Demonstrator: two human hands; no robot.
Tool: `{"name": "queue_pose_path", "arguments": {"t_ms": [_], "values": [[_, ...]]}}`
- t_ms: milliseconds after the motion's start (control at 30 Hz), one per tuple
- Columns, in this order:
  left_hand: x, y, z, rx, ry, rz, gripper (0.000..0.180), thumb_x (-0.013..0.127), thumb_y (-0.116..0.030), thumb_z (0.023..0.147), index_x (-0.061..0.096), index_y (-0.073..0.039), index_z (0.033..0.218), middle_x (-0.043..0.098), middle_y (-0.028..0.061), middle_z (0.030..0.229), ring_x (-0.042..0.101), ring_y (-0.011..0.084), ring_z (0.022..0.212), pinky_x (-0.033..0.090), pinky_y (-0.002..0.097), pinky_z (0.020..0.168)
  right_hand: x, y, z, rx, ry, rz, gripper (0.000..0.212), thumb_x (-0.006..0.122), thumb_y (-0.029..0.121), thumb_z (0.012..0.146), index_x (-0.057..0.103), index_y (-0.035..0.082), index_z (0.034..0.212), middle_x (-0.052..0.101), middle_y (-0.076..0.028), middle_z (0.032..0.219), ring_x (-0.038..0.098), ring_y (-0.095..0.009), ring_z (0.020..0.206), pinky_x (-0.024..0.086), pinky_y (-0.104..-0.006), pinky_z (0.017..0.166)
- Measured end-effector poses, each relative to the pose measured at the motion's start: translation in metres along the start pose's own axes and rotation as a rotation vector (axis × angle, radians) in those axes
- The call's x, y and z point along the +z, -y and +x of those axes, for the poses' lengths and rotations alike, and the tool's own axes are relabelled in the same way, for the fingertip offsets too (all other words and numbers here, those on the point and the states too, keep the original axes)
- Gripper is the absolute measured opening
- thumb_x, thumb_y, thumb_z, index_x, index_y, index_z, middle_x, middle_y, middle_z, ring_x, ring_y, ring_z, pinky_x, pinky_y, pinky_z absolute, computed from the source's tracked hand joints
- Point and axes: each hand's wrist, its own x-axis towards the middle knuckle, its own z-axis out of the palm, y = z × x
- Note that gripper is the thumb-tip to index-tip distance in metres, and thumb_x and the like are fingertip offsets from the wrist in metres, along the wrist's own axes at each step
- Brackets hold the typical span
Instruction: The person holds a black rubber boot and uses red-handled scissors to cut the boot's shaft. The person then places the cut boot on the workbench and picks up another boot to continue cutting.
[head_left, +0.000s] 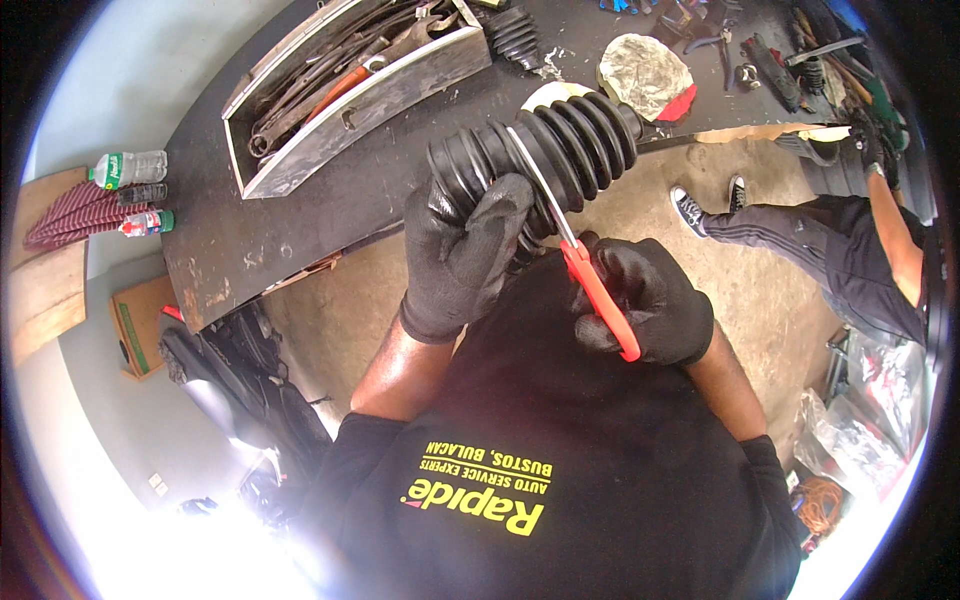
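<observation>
In front of the desk (290,225), the left grip (465,240) clasps the boot (575,150) while the right grip (655,300) holds the scissors (584,272) across its ridges; cutting looks unfinished, the boot seemingly undivided.

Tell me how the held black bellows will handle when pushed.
The black bellows likely flexes and squashes lengthwise, given its stacked folds. Laid on its side, it might roll, since its ribs look round.

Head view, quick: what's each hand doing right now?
Left hand: closed, holding the black ribbed boot.
Right hand: closed, holding the red-handled tool.
</observation>
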Motion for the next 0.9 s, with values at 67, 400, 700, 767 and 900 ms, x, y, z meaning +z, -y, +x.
{"name": "queue_pose_path", "arguments": {"t_ms": [67, 400, 700, 767, 900], "values": [[0.0, -0.001, -0.001, -0.033, 0.008, 0.071, 0.019, 0.062, -0.008, 0.102, 0.069, -0.001, 0.118, 0.072, 0.0034, 0.097, 0.066, 0.0093, 0.082, 0.053, 0.025, 0.07, 0.002, 0.0, -0.001, 0.033, -0.006, 0.086, 0.04, 0.089, 0.014, 0.074, 0.066, 0.001, 0.104, 0.073, -0.006, 0.087, 0.069, -0.015, 0.078, 0.054, -0.0317, 0.073], [-0.003, 0.0, -0.014, -0.031, 0.016, 0.068, 0.023, 0.065, -0.008, 0.099, 0.069, -0.001, 0.12, 0.073, 0.0045, 0.102, 0.068, 0.0116, 0.085, 0.055, 0.0272, 0.073, 0.007, 0.005, -0.005, -0.078, -0.036, 0.102, 0.032, 0.09, 0.019, 0.079, 0.065, 0.003, 0.092, 0.069, -0.007, 0.077, 0.062, -0.012, 0.071, 0.05, -0.0315, 0.067], [-0.008, -0.011, -0.001, -0.115, -0.09, 0.047, 0.01, 0.068, -0.007, 0.098, 0.07, 0.001, 0.104, 0.068, 0.0004, 0.094, 0.061, 0.0072, 0.083, 0.051, 0.0258, 0.074, 0.01, 0.002, 0.0, -0.079, -0.065, -0.039, 0.032, 0.089, 0.023, 0.083, 0.065, 0.004, 0.09, 0.069, -0.006, 0.072, 0.06, -0.011, 0.065, 0.049, -0.0326, 0.062], [-0.008, -0.013, 0.0, -0.098, -0.124, -0.001, 0.01, 0.067, -0.005, 0.097, 0.07, 0.001, 0.105, 0.069, 0.001, 0.094, 0.062, 0.0078, 0.084, 0.052, 0.0256, 0.075, 0.01, 0.003, 0.001, -0.084, -0.074, -0.021, 0.03, 0.088, 0.023, 0.084, 0.066, 0.004, 0.09, 0.07, -0.007, 0.072, 0.062, -0.011, 0.065, 0.05, -0.0328, 0.062], [-0.006, -0.015, -0.002, -0.111, -0.123, -0.02, 0.01, 0.066, -0.002, 0.097, 0.07, 0.001, 0.106, 0.069, 0.0021, 0.094, 0.063, 0.0088, 0.085, 0.052, 0.0254, 0.075, 0.01, 0.007, -0.001, -0.056, -0.05, 0.065, 0.031, 0.088, 0.02, 0.081, 0.066, 0.003, 0.096, 0.072, -0.007, 0.079, 0.065, -0.012, 0.07, 0.051, -0.0322, 0.067]]}}
